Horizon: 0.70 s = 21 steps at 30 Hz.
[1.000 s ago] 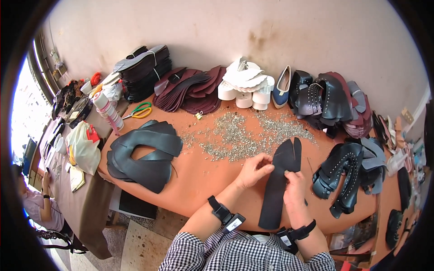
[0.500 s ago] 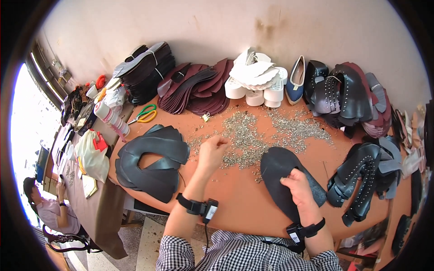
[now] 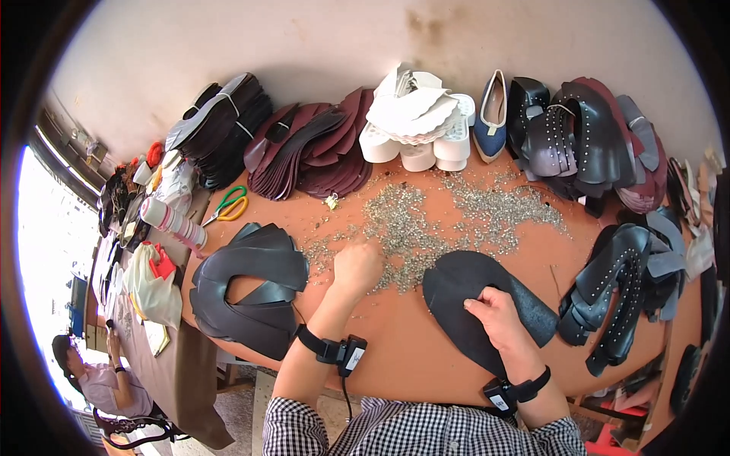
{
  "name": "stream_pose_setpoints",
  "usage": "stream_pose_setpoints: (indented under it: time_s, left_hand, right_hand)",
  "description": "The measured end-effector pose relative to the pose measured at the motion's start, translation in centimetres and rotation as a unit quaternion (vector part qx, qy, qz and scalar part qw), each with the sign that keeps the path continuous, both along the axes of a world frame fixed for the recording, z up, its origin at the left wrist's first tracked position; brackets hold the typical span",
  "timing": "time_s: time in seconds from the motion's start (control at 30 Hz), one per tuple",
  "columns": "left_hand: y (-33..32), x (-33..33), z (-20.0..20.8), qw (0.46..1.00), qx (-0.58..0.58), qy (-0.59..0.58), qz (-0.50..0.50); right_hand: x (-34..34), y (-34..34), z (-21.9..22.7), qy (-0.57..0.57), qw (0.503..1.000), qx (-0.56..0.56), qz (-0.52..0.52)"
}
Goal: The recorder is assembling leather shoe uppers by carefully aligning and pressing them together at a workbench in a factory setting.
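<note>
A black leather shoe-upper piece with a rounded front lies on the brown table before me. My right hand is closed on it, thumb and fingers pinched together near its middle. My left hand has its fingers curled at the near left edge of a spread of small metal studs. Its fingertips are blurred, and whatever they pinch is hidden. Left of that arm sits a stack of curved black leather uppers, apart from the hand.
Studded black uppers lie at the right, with more bundled behind. Along the wall stand a blue shoe, white plastic containers, maroon leather pieces and a tied black stack. Scissors rest left. A person sits far left.
My left hand has dipped slightly down toward the studs. The leather piece and my right hand have shifted slightly within the picture. The whole view has moved a little.
</note>
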<state>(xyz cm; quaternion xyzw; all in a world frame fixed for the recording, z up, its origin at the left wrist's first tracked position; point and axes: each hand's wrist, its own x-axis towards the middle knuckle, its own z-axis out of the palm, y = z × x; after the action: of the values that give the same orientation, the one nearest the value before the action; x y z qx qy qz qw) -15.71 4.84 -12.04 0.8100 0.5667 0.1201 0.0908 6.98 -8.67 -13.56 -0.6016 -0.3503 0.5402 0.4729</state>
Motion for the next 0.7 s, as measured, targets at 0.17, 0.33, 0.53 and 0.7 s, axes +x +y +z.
stream_pose_setpoints:
  time_s: [0.17, 0.33, 0.53, 0.7]
  left_hand:
    - [-0.1, 0.7, 0.8, 0.991, 0.052, 0.094, -0.084]
    - [-0.1, 0.5, 1.0, 0.988, 0.039, 0.085, -0.122]
    - [-0.5, 0.5, 0.7, 0.991, 0.069, 0.079, -0.086]
    - [0.0, 0.9, 1.4, 0.977, 0.052, 0.154, -0.137]
  right_hand:
    - [0.1, 0.2, 0.5, 0.084, 0.996, 0.007, -0.037]
    - [0.5, 0.3, 1.4, 0.132, 0.991, -0.020, -0.030]
    - [0.6, 0.6, 0.9, 0.127, 0.992, -0.021, -0.001]
    - [0.9, 0.4, 0.5, 0.143, 0.989, -0.021, -0.008]
